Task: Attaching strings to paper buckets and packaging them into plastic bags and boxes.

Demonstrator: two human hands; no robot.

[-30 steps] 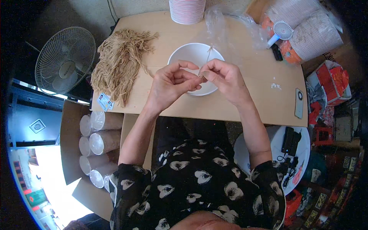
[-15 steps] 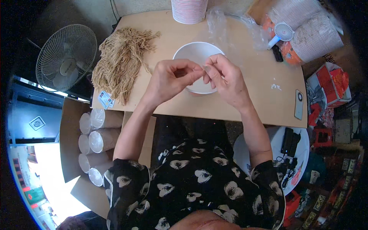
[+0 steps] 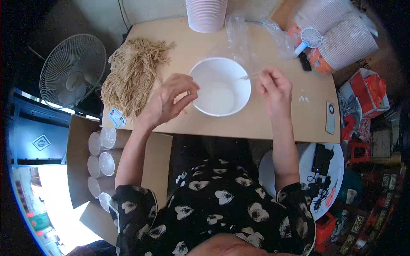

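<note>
A white paper bucket (image 3: 220, 87) stands upright with its round mouth facing up, near the middle of the table. At its left rim, my left hand (image 3: 173, 98) hovers with bent fingers, thumb and fingertips a little apart, and nothing visible between them. My right hand (image 3: 275, 89) is just right of the bucket, finger and thumb pinched on a thin pale strand (image 3: 247, 77). The strand sticks out leftward over the bucket's rim and is blurred. A heap of tan, yarn-like strands (image 3: 132, 77) lies left of my left hand.
Stacked paper buckets (image 3: 207, 15) stand at the back beside clear plastic film (image 3: 237, 36). A small handheld fan (image 3: 311, 37) lies by wrapped bucket stacks (image 3: 348, 47). Left are a large fan (image 3: 72, 70) and a carton (image 3: 79, 162) of wrapped cylinders. A phone-shaped object (image 3: 330, 117) lies at the right edge.
My hands have come apart from above the bucket, left hand leftward, right hand rightward with the strand. The bucket's mouth is now uncovered. The whole view has shifted slightly.
</note>
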